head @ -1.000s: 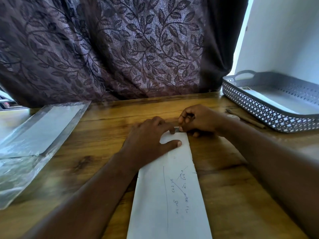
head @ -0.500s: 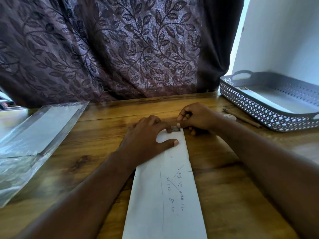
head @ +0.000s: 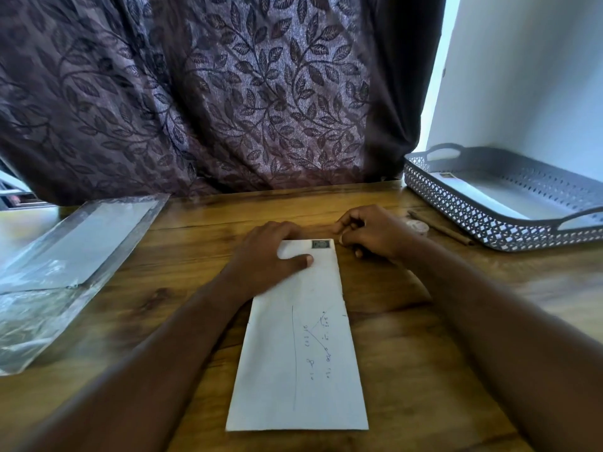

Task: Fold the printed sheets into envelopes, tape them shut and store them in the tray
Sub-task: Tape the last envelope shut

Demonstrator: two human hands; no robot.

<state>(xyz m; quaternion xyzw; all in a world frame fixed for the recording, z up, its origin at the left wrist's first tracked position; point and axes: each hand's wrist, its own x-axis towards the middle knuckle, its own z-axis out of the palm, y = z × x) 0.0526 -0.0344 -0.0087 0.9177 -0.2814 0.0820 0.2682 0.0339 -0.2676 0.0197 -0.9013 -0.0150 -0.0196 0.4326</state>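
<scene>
Wooden tabletop (head: 408, 337) is bearing the folded envelope (head: 300, 347) lengthwise away, left hand (head: 267, 256) pressing flat, right hand (head: 372, 231) curled empty nearer the tray (head: 456, 203).

1. A room in a home is showing here, judging by the heavy brown curtain (head: 228, 93) with a woven leaf pattern that is hanging right behind the work surface.
2. A wooden table (head: 408, 337) with a visible grain is serving as the desk.
3. A plain white wall (head: 528, 76) is standing at the right, with daylight coming in beside the curtain's edge.
4. A grey perforated plastic tray (head: 463, 203), of the household kind, is sitting on the table's right side.
</scene>
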